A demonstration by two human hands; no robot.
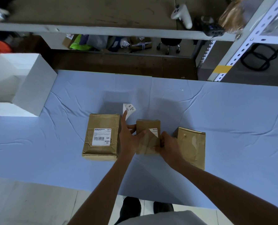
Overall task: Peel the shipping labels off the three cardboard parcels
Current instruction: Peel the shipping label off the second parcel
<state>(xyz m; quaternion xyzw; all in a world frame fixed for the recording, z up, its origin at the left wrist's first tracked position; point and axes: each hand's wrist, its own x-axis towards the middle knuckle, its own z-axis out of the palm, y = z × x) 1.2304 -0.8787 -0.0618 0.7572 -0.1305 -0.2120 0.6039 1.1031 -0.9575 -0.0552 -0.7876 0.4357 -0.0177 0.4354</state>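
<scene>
— Where are the 3 parcels sitting?

— All 3 are lying in a row on the blue cloth (232,119), close to the near edge. The left parcel (102,120) is carrying its left label (102,137) whole and flat. The right parcel (192,143) is showing bare cardboard on top with a paler patch.

— And the middle parcel (147,125)?

— It is sitting between the 2 hands. Its middle label (154,132) is showing only as a white corner at the far right of the top, and a brownish, see-through flap is lying across the near part.

— What is the right hand (168,143) doing?

— It is gripping the near right corner of the middle parcel, fingers curled tight over the edge and thumb on top.

— And the left hand (129,138)?

— It is spreading fairly straight fingers along the parcel's left side, 1 fingertip touching the flap's far corner. A loose label (129,109) is standing up at the tip of a raised finger, just beyond the gap between the left and middle parcels. I cannot tell whether it is being pinched or is merely sticking there.

— Anything else around?

— A white box (21,82) is sitting at the cloth's far left, and a white controller (181,14) is lying on the shelf (102,28) behind.
</scene>
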